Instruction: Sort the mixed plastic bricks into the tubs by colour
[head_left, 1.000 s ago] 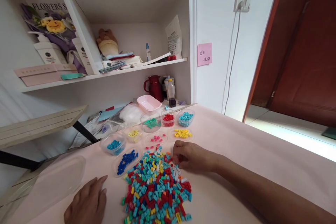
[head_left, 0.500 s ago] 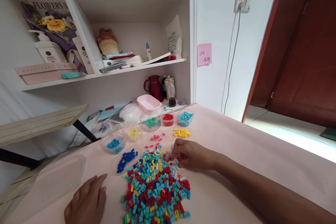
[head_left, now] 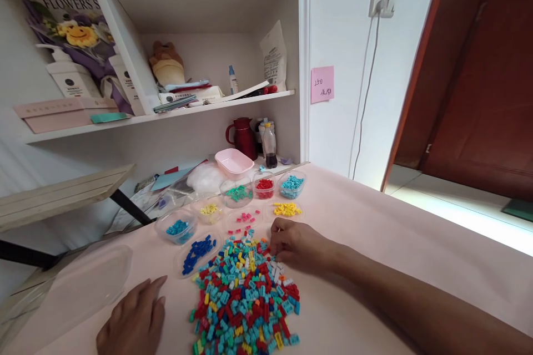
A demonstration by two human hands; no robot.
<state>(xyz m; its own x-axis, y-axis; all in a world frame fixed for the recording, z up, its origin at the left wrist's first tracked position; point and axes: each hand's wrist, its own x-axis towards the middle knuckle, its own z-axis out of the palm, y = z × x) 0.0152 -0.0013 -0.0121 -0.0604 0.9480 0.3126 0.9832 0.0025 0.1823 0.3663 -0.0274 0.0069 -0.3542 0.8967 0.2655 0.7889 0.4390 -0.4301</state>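
Note:
A heap of small mixed-colour bricks [head_left: 244, 294] lies on the pink table [head_left: 375, 244] in front of me. My right hand [head_left: 297, 245] rests at the heap's far right edge, fingers curled down among the bricks; whether it pinches one is hidden. My left hand [head_left: 133, 319] lies flat on the table left of the heap, holding nothing. Behind the heap stand clear tubs of sorted bricks: dark blue [head_left: 199, 249], light blue [head_left: 177, 227], pale yellow [head_left: 208, 209], green [head_left: 237, 193], red [head_left: 264, 184], cyan [head_left: 292, 183]. Yellow bricks [head_left: 285, 209] and pink bricks [head_left: 244, 216] sit in shallow lids.
A clear plastic lid [head_left: 79, 288] lies at the left. A pink tray [head_left: 234, 162], a red jug [head_left: 244, 136] and a bottle [head_left: 270, 145] stand at the back under white shelves [head_left: 166, 113]. A wooden board [head_left: 58, 194] juts in from the left. A door [head_left: 478, 77] stands right.
My right hand has shifted slightly left and farther along the heap's top edge. The view has tipped a little upward. My left hand stays put.

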